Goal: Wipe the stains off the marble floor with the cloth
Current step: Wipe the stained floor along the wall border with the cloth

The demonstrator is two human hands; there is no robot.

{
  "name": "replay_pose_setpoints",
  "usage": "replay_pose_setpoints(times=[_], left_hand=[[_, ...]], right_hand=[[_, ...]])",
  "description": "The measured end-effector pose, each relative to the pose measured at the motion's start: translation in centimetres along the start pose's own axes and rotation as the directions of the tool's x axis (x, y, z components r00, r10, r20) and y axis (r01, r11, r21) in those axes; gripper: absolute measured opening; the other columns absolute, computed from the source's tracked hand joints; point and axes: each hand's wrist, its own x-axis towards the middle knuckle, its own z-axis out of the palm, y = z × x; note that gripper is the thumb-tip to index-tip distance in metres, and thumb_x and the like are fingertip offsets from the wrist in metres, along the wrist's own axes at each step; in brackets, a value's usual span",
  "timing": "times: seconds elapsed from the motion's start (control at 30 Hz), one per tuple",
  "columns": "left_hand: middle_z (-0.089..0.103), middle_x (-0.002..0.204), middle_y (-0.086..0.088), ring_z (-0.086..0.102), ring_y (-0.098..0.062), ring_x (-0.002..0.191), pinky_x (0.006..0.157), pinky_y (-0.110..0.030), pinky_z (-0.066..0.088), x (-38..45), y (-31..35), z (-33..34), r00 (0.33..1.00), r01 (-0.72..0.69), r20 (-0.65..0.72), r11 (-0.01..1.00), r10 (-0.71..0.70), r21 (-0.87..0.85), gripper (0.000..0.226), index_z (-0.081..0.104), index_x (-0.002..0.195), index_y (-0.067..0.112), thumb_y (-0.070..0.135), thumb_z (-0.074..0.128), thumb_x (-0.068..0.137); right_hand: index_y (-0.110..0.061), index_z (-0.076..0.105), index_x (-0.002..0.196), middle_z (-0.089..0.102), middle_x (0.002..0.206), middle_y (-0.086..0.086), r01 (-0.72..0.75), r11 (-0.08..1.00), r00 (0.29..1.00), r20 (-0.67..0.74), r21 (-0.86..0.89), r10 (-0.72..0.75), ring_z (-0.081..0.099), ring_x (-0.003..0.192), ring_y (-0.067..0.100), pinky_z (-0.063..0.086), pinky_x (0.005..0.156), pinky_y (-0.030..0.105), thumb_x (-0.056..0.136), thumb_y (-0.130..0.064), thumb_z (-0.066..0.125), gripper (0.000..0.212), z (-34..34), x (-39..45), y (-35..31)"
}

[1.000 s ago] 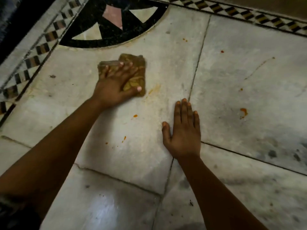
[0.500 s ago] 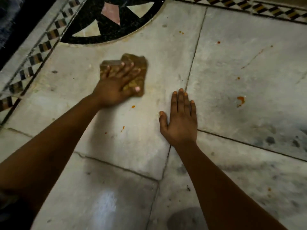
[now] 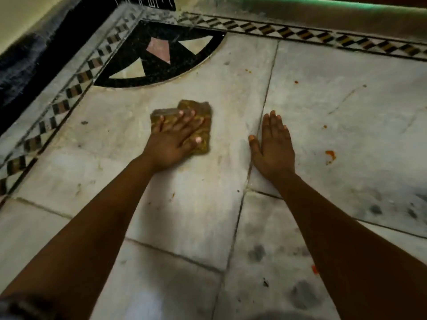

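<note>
A folded yellow-brown cloth [image 3: 203, 112] lies flat on the white marble floor [image 3: 198, 204]. My left hand [image 3: 172, 139] presses on it with fingers spread, covering most of it. My right hand [image 3: 273, 146] rests flat on the floor to the right of the cloth, fingers together, holding nothing. An orange stain [image 3: 330, 155] sits right of my right hand. Small orange specks [image 3: 296, 82] dot the slab farther back, and a small speck [image 3: 172, 195] lies below my left wrist.
A black quarter-circle inlay [image 3: 138, 49] with pink and cream triangles fills the far corner. A checkered border strip [image 3: 300, 34] runs along the back and left edges. Dark smudges [image 3: 256, 252] mark the near slabs. A wall base rises at the back.
My left hand slid the cloth toward me and to the right, over the orange smear and speck that lay beside it. The view tilted up, showing more of the corner.
</note>
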Motion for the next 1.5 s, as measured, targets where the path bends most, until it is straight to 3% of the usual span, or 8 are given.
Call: replay_pose_setpoints(times=[0.23,0.53,0.63,0.77,1.03,1.27,1.4,1.5], left_hand=[[-0.007,0.158,0.004,-0.007,-0.020,0.145,0.113,-0.052,-0.008,14.7,2.1,-2.0,0.979,0.202,0.035,0.979,-0.200,-0.039,0.056,0.006,0.149,0.033,0.052,0.019,0.098],[0.011,0.156,0.015,0.004,0.001,0.138,0.108,-0.025,-0.009,13.7,1.9,-2.4,0.958,-0.225,0.147,0.963,0.246,-0.150,0.063,0.015,0.147,0.038,0.058,0.036,0.091],[0.012,0.157,0.009,0.007,-0.008,0.142,0.110,-0.020,-0.003,15.9,-0.1,-3.4,0.988,-0.087,0.106,0.972,0.112,-0.218,0.058,0.019,0.146,0.037,0.050,0.041,0.095],[0.002,0.159,0.002,0.002,-0.021,0.145,0.117,-0.039,-0.004,21.7,3.7,-4.1,0.988,0.122,0.113,0.982,-0.106,-0.146,0.058,0.012,0.149,0.033,0.051,0.031,0.097],[0.014,0.155,0.014,0.004,-0.003,0.141,0.114,-0.038,-0.008,15.6,3.4,-1.8,0.966,-0.241,0.072,0.965,0.249,-0.107,0.061,0.019,0.145,0.039,0.059,0.025,0.088],[-0.006,0.159,0.004,-0.005,-0.019,0.145,0.116,-0.049,-0.006,23.4,6.2,-2.6,0.994,0.091,0.066,0.995,-0.089,-0.035,0.056,0.005,0.149,0.032,0.052,0.019,0.098],[-0.002,0.159,0.005,-0.003,-0.015,0.145,0.114,-0.046,-0.009,21.4,9.9,-1.3,0.987,-0.130,0.095,0.991,0.126,0.028,0.055,0.007,0.149,0.033,0.052,0.018,0.098],[0.006,0.157,0.012,-0.002,-0.003,0.140,0.113,-0.040,-0.008,17.4,6.2,-0.8,0.945,-0.316,0.085,0.948,0.317,-0.028,0.059,0.011,0.148,0.037,0.056,0.018,0.092]], right_hand=[[-0.007,0.015,0.148,0.015,0.156,0.012,-0.006,0.997,0.999,-0.052,-0.078,0.002,0.012,0.144,0.023,0.006,0.117,0.036,0.089,-0.051,0.018,0.074,1.2,0.3,0.1],[-0.007,0.021,0.147,0.021,0.154,0.014,-0.029,0.998,0.999,-0.047,-0.063,0.026,0.019,0.143,0.026,0.010,0.115,0.039,0.088,-0.050,0.021,0.073,0.9,0.3,-0.1],[-0.006,0.023,0.147,0.023,0.154,0.014,-0.038,0.998,0.998,-0.057,-0.051,0.035,0.020,0.142,0.026,0.010,0.115,0.038,0.089,-0.049,0.024,0.072,1.0,0.2,-0.1],[-0.007,0.022,0.147,0.021,0.154,0.013,-0.044,0.998,0.998,-0.056,-0.048,0.042,0.018,0.143,0.025,0.012,0.117,0.039,0.089,-0.050,0.023,0.072,1.0,0.3,-0.1],[-0.007,0.023,0.147,0.021,0.154,0.013,-0.040,0.999,0.998,-0.055,-0.023,0.039,0.017,0.143,0.024,0.007,0.116,0.037,0.089,-0.049,0.023,0.071,1.0,0.3,-0.2],[-0.008,0.020,0.147,0.018,0.155,0.012,-0.039,0.999,0.998,-0.049,-0.022,0.038,0.014,0.144,0.023,0.005,0.116,0.036,0.089,-0.049,0.021,0.071,1.0,0.2,-0.2],[-0.009,0.018,0.147,0.017,0.155,0.011,-0.043,0.999,0.998,-0.035,-0.024,0.043,0.013,0.144,0.023,0.005,0.117,0.037,0.088,-0.050,0.019,0.072,0.9,0.3,-0.2],[-0.008,0.019,0.147,0.017,0.155,0.012,-0.043,0.999,0.999,-0.034,-0.019,0.042,0.013,0.144,0.023,0.003,0.116,0.036,0.088,-0.049,0.020,0.072,0.9,0.2,-0.2]])
